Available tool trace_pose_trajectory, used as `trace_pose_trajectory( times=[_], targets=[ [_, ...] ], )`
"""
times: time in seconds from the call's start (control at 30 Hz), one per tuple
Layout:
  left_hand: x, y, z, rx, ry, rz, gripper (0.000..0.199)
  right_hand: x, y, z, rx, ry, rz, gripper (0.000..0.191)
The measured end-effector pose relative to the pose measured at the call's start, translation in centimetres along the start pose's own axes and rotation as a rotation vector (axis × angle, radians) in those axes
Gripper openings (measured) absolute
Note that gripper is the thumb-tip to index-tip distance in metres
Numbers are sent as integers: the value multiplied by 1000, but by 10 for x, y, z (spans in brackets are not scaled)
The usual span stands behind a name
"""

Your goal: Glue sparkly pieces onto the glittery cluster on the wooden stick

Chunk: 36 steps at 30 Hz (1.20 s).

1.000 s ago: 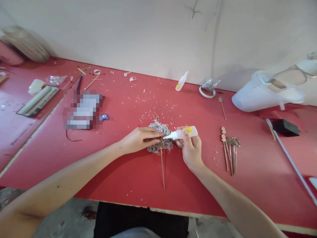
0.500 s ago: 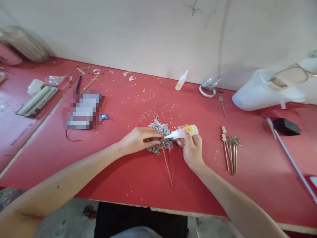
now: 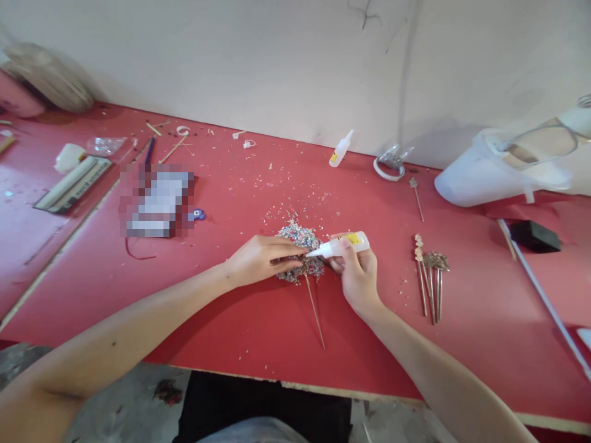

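**Nozzle right in among the fingers over the glittery chips [image 3: 293, 232]!**

Take that chip pile as the clock's centre. Far left, towards ten, lies a packaged knife [image 3: 76, 187], a white tub [image 3: 69, 158] just beyond it. Nearer in, between nine and ten, there's a blurred-out item [image 3: 159, 206], and beyond that a blue pen [image 3: 150, 149].

Now the left hand [image 3: 258, 259], in from nine o'clock, fingers bent, thumb and fingertips close together over the pile! Whether they pinch the thin stick [image 3: 314, 311], I cannot tell; its lower end points between five and six.

And here's the right hand [image 3: 357, 277], at three, wrapped around the yellow-labelled squeeze bottle [image 3: 344, 246], nozzle aimed at nine, its tip by the left fingertips!

A second bottle [image 3: 340, 151] stands towards one, a tape roll [image 3: 389, 171] between one and two. Just past three lie the ornamented sticks [image 3: 433, 289]; out at two, a tilted white bucket [image 3: 478, 172]; far right, at three, a black block [image 3: 535, 237].
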State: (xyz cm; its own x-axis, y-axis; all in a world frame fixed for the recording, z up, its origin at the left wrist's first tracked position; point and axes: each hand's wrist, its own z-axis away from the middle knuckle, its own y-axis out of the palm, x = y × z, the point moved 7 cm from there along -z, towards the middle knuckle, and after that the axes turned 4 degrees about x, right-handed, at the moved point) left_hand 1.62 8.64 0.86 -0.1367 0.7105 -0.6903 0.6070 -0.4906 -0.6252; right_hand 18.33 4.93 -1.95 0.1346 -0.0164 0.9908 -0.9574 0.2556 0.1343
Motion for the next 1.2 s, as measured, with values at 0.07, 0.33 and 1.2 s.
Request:
trace_pose_trajectory(
  times=[0.07,0.33,1.2],
  targets=[
    [0,-1,0,-7,5,-6,27,0,0,0,-1,-1,-4,34],
    [-5,-1,0,-24,46,-25,27,-1,1,1,18,-7,-6,31],
    [-4,-1,0,-34,57,-66,26,-2,3,3,32,-2,-51,26]
  ],
)
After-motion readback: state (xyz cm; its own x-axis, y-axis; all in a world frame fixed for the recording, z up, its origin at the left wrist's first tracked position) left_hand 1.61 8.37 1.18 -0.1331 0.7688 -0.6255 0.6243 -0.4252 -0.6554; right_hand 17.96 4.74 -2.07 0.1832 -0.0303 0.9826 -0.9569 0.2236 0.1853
